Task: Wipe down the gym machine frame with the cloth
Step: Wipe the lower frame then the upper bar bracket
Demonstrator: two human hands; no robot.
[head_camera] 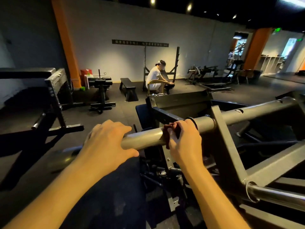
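while the left hand [107, 142] curls round the steel bar's [143, 139] end, the right hand [184, 139] grips the dark red cloth [170, 128] against it; most of the frame [231, 156] looks unwiped.

dark red cloth [171, 129] bunched on grey frame bar [143, 139]

Dim gym: grey wall [125, 27], orange pillar [66, 45], dark floor [118, 116], black bench [127, 87].

Cloth [170, 128] mostly hidden under right hand [184, 141]; bar [143, 140] end covered by left hand [107, 142]; wall sign [140, 42] unreadable.
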